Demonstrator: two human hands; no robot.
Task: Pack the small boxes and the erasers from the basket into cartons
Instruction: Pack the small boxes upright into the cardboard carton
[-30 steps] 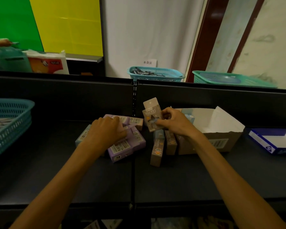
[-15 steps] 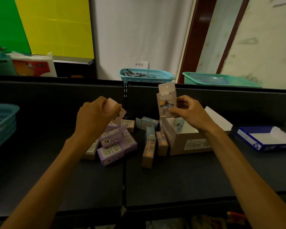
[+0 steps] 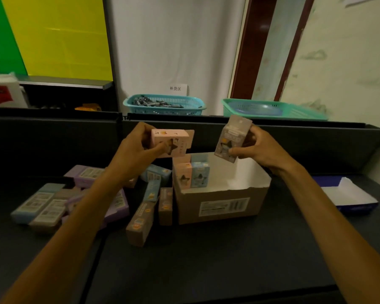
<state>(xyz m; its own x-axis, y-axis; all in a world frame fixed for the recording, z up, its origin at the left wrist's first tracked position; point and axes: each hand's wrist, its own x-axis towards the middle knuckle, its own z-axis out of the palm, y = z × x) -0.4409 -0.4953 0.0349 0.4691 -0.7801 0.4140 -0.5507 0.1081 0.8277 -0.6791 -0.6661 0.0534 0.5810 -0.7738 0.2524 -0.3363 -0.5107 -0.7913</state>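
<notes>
Dark worktop [image 3: 206, 260] with a low black back wall, pale wall and yellow-green panels behind. Left hand [image 3: 134, 150] pinches a pink small box [image 3: 171, 142], held sideways in the air above the near-left corner of an open carton [image 3: 219, 207]. Right hand [image 3: 257, 148] grips a grey small box [image 3: 232, 139], tilted, above the carton's open middle. Inside, a pink and a blue box [image 3: 199, 174] stand upright against the left wall. Loose boxes lie just left of the carton, with a purple and grey pile [image 3: 53, 205] farther left.

Likely risks: two boxes lowered together may collide, or knock over the standing pair; the pink box, sitting over the carton's rim, could catch there and fall among the loose ones.
</notes>
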